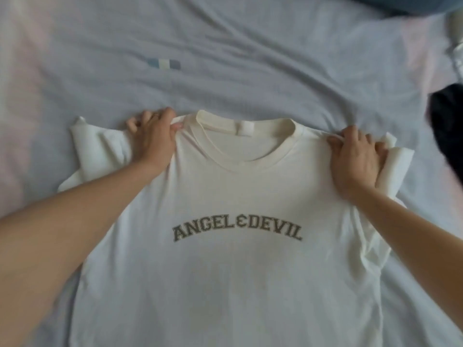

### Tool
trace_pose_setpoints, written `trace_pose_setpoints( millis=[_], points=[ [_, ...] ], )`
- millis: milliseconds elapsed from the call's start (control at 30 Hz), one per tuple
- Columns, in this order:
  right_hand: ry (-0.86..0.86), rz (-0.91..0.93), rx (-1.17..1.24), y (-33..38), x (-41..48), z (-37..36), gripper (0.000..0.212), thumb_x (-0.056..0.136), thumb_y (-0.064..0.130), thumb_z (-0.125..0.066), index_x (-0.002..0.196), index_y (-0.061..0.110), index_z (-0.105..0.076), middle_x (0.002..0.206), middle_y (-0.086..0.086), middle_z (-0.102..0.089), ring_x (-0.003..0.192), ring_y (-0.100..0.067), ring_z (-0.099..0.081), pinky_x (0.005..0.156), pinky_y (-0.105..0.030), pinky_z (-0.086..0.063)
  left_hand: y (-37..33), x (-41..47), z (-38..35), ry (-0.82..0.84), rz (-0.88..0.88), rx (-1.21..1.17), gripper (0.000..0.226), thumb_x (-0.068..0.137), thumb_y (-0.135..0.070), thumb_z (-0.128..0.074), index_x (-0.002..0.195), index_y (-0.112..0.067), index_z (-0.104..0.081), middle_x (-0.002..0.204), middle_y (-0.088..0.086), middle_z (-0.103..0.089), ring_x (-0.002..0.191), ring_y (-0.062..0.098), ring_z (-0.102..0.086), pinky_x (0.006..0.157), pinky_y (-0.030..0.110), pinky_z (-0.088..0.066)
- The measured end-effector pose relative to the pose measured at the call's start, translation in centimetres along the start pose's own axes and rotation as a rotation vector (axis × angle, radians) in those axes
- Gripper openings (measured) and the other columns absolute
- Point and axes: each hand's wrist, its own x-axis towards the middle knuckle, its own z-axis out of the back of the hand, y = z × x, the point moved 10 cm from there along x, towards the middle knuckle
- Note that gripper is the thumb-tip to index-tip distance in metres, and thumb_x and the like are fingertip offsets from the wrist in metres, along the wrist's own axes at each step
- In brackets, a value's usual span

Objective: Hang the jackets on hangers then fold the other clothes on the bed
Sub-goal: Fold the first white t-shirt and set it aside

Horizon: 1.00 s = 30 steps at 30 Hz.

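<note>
T-shirt (230, 209) face-up on bed (225, 46); left grip (152, 136), right grip (355, 156) each pinching one shirt shoulder.

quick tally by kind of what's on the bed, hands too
white t-shirt: 1
dark cloth, right edge: 1
blue thing, top edge: 1
hands: 2, left hand and right hand
total: 5

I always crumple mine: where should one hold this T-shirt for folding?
By the shoulders beside the collar, reaching from the near end over the chest. The T-shirt lies flat, print up, collar farthest away; the left hand and right hand pinch there.
</note>
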Motion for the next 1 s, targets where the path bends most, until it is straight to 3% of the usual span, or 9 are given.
trace_pose_setpoints(
  millis=[200,333,433,533,700,867,900,933,1000],
  points=[
    [0.115,0.005,-0.150,-0.3,0.6,-0.9,0.042,0.095,0.048,-0.042,0.114,0.012,-0.050,0.122,-0.015,-0.053,0.119,-0.034,-0.042,0.110,-0.048,-0.014,-1.1,-1.1,0.6,0.052,0.129,0.002,0.033,0.093,-0.023,-0.049,0.125,-0.016,-0.044,0.135,0.015,-0.043,0.130,0.030,-0.032,0.109,0.057,-0.009],
    [-0.101,-0.242,0.054,-6.3,-3.1,4.4,0.046,0.093,0.047,-0.042,0.126,0.015,-0.045,0.133,-0.010,-0.043,0.131,-0.026,-0.034,0.113,-0.040,-0.009,-9.8,-9.3,0.9,0.153,-0.156,-0.128,0.054,0.094,-0.035,-0.036,0.145,-0.019,-0.030,0.155,0.011,-0.022,0.144,0.031,-0.014,0.110,0.060,-0.001],
    [-0.017,-0.569,0.445,-12.3,-7.3,4.0,0.029,0.092,0.036,-0.038,0.097,0.014,-0.055,0.103,-0.012,-0.059,0.095,-0.025,-0.054,0.083,-0.038,-0.042,-15.5,-15.4,-1.9,0.342,-0.284,-0.048,0.063,0.091,-0.050,-0.026,0.149,-0.024,-0.027,0.158,0.005,-0.017,0.145,0.035,-0.010,0.107,0.068,-0.003],
    [0.286,-0.635,0.550,-13.7,-8.3,2.2,0.012,0.090,0.028,-0.054,0.095,0.017,-0.055,0.081,0.004,-0.060,0.077,-0.019,-0.058,0.059,-0.029,-0.041,-17.7,-15.9,-2.9,0.363,-0.129,-0.031,0.065,0.089,-0.054,-0.024,0.150,-0.030,-0.020,0.159,0.002,-0.015,0.144,0.040,-0.009,0.104,0.072,-0.001],
    [0.593,-0.532,0.434,-11.9,-8.2,0.7,0.017,0.082,0.018,-0.055,0.065,0.018,-0.051,0.060,0.004,-0.049,0.056,-0.013,-0.045,0.051,-0.026,-0.036,-17.8,-15.3,-3.2,0.335,-0.023,0.004,0.065,0.087,-0.046,-0.029,0.150,-0.033,-0.019,0.159,0.000,-0.015,0.145,0.034,-0.010,0.109,0.067,-0.002],
    [0.241,-0.869,0.898,-15.4,-10.8,3.3,0.016,0.088,0.018,-0.047,0.080,0.007,-0.055,0.064,-0.003,-0.054,0.055,-0.014,-0.047,0.041,-0.022,-0.030,-18.2,-15.4,-2.9,0.306,-0.036,0.009,0.067,0.085,-0.041,-0.034,0.150,-0.030,-0.022,0.159,0.001,-0.016,0.145,0.029,-0.012,0.111,0.063,-0.004],
    [0.131,-0.948,0.973,-16.8,-12.1,4.2,0.016,0.090,0.015,-0.044,0.080,0.024,-0.036,0.060,-0.005,-0.055,0.060,-0.005,-0.023,0.039,-0.026,-0.027,-18.2,-15.3,-2.9,0.308,-0.034,0.016,0.067,0.085,-0.040,-0.034,0.150,-0.030,-0.021,0.159,0.001,-0.016,0.145,0.029,-0.012,0.111,0.063,-0.004],
    [0.039,-1.026,1.009,-18.2,-13.6,4.7,0.025,0.090,0.013,-0.043,0.093,-0.011,-0.041,0.057,-0.005,-0.054,0.077,-0.007,-0.016,0.040,-0.028,-0.025,-18.1,-15.3,-2.9,0.312,-0.031,0.023,0.068,0.084,-0.040,-0.033,0.150,-0.031,-0.020,0.159,0.000,-0.016,0.145,0.029,-0.012,0.111,0.063,-0.004],
    [-0.043,-1.138,1.035,-19.7,-16.6,4.9,0.023,0.087,0.011,-0.043,0.066,0.018,-0.037,0.056,0.003,-0.037,0.059,-0.008,-0.020,0.044,-0.026,-0.022,-18.2,-15.3,-2.9,0.316,-0.031,0.033,0.069,0.083,-0.039,-0.033,0.150,-0.031,-0.019,0.159,0.000,-0.015,0.145,0.030,-0.012,0.111,0.064,-0.004]
  ],
)
